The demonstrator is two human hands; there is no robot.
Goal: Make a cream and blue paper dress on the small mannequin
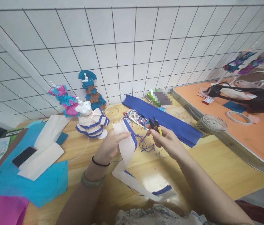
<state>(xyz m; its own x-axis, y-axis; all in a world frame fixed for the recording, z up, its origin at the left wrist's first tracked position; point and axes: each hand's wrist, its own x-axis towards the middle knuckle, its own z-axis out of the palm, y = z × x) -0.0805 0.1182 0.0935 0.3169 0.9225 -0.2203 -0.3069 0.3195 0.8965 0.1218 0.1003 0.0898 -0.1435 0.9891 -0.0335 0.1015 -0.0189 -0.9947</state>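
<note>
Paper strip: pale, long, blue along one edge, folded over partway. Position: top end at the left hand's 1 o'clock, tail trailing on the table towards 4 o'clock. Left hand: thumb and fingers pinching the strip. Right hand, at its 3 o'clock: fingers curled around black-and-yellow snips, blades apart. Dressed figurine: left hand's 10 o'clock.

Forearms at an inward slant, left hand in a firm pinch, right hand with curled fingers.
</note>
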